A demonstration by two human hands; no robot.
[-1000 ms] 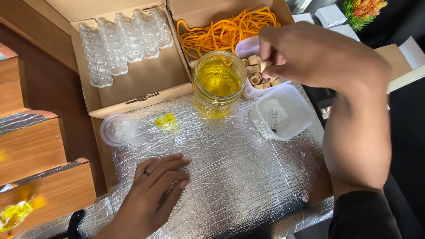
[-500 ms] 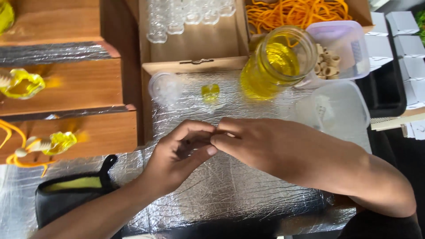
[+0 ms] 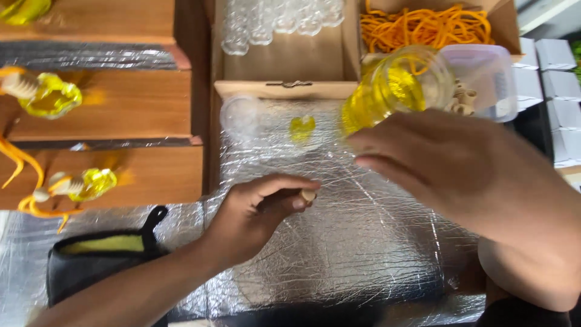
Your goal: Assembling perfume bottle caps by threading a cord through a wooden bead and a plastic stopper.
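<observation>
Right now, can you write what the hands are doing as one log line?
left hand: pinches small cork over foil mat | right hand: open, beside jar of yellow liquid | small yellow-filled bottle: on mat

One jar [image 3: 387, 91], two hands [image 3: 254, 212], three wooden steps [image 3: 109, 103]

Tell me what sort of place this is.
Most likely a small craft or packing bench for tiny bottled keepsakes: a foil-covered work surface, a cardboard box of empty small glass bottles, a jar of yellow liquid, and orange string. The left hand pinches a small cork.
</observation>
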